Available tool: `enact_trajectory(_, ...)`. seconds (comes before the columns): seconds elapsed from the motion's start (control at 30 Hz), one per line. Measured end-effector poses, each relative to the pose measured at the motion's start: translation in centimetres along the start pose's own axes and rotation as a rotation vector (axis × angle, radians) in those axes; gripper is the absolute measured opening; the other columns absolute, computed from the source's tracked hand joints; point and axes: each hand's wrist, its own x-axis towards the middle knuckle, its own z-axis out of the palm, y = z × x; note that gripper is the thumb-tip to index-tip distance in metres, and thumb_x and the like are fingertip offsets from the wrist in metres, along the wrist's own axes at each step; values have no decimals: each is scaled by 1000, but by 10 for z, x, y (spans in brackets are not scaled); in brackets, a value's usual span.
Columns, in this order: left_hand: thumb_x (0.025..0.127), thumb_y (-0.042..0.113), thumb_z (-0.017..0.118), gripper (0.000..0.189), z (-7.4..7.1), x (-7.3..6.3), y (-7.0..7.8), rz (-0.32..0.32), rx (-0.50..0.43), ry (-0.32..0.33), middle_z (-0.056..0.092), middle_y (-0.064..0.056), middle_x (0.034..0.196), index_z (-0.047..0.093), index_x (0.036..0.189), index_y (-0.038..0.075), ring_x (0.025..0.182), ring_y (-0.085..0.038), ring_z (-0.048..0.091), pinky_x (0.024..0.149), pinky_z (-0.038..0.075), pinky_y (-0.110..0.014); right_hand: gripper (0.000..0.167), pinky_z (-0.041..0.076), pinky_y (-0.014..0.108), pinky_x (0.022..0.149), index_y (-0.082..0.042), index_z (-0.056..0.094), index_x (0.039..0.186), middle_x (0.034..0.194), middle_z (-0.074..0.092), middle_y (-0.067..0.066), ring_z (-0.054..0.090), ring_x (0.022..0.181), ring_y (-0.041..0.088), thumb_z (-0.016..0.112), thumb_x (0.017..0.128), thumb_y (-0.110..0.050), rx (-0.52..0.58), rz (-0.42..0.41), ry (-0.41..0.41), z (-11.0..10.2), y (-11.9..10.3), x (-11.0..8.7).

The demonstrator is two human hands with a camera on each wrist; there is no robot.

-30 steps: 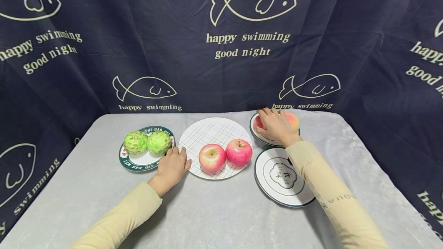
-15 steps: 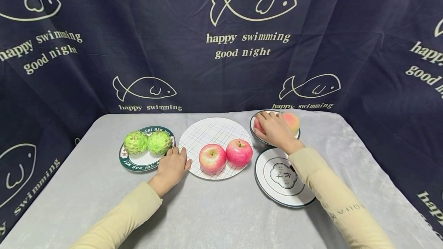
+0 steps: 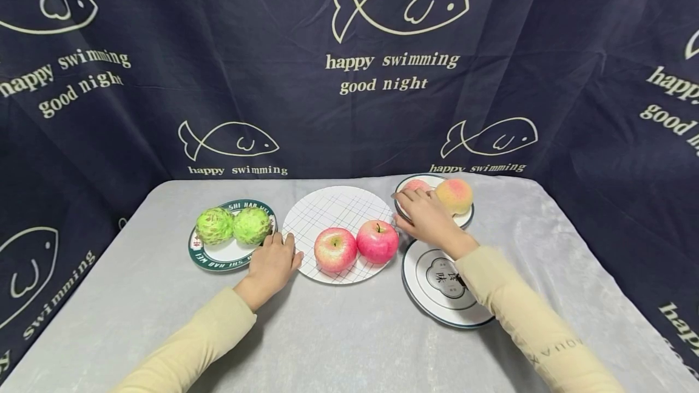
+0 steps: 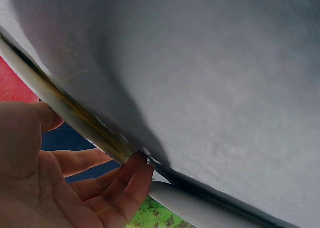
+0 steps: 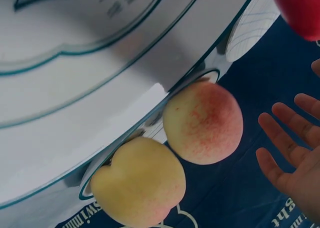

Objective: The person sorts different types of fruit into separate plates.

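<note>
My right hand [image 3: 428, 217] hovers at the left front of a small plate [image 3: 464, 220] that bears two peaches, one [image 3: 454, 196] in plain sight, the other [image 3: 417, 185] partly behind my fingers. In the right wrist view both peaches [image 5: 202, 123] sit apart from the hand [image 5: 295, 143], whose fingers are spread and hold nothing. My left hand [image 3: 270, 268] rests between a green-rimmed plate [image 3: 218, 264] and a large checked plate [image 3: 311, 211]. Its fingertips touch the plate edges in the left wrist view. Two red apples [image 3: 335, 249] lie on the checked plate.
Two green, rough-skinned round fruits [image 3: 251, 225] lie on the green-rimmed plate. A white plate with dark characters [image 3: 431, 302] stands in front of the peach plate, partly under my right sleeve. A dark fish-print curtain [image 3: 306, 108] closes off the grey-covered table's back and sides.
My right hand has let go of the left peach and drawn back toward the front left, uncovering both peaches. The left hand stays where it was.
</note>
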Motion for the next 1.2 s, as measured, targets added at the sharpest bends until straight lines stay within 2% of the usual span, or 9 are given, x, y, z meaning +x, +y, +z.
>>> enact_trajectory(0.27, 88, 35, 54, 48, 0, 0, 0, -2, 2, -1, 56, -21, 103, 54, 118, -3, 96, -33, 53, 65, 50, -44, 39, 38, 48, 90, -6, 55, 119, 117, 59, 11, 54, 106, 29, 52, 88, -29, 50, -6, -21, 0, -16, -4)
enact_trajectory(0.47, 88, 34, 54, 47, -1, -1, 1, -2, 2, 4, 56, -21, 102, 55, 117, -3, 94, -33, 53, 64, 50, -43, 37, 39, 47, 91, -6, 56, 118, 115, 59, 10, 53, 106, 27, 53, 89, -30, 82, -26, -4, -2, -27, -5)
enact_trajectory(0.83, 88, 34, 55, 47, 1, -1, 0, 1, 6, 13, 56, -21, 101, 55, 116, -3, 94, -33, 53, 64, 50, -43, 44, 41, 42, 87, -8, 58, 116, 110, 61, 7, 55, 101, 25, 53, 87, -41, 98, -79, 6, 2, -41, -8)
enact_trajectory(0.97, 88, 34, 54, 47, 1, -1, 1, 1, 6, 11, 56, -21, 102, 55, 117, -3, 95, -33, 53, 64, 50, -44, 49, 39, 45, 92, -8, 57, 118, 111, 60, 8, 54, 105, 25, 54, 86, -44, 99, -92, -21, 4, -44, -10)
enact_trajectory(1.2, 88, 34, 54, 47, 1, -1, 1, -4, 5, 17, 56, -21, 101, 55, 117, -3, 94, -33, 53, 63, 50, -44, 65, 30, 53, 103, -9, 50, 127, 121, 56, 9, 51, 114, 28, 58, 80, -53, 138, -64, -113, 8, -48, -13)
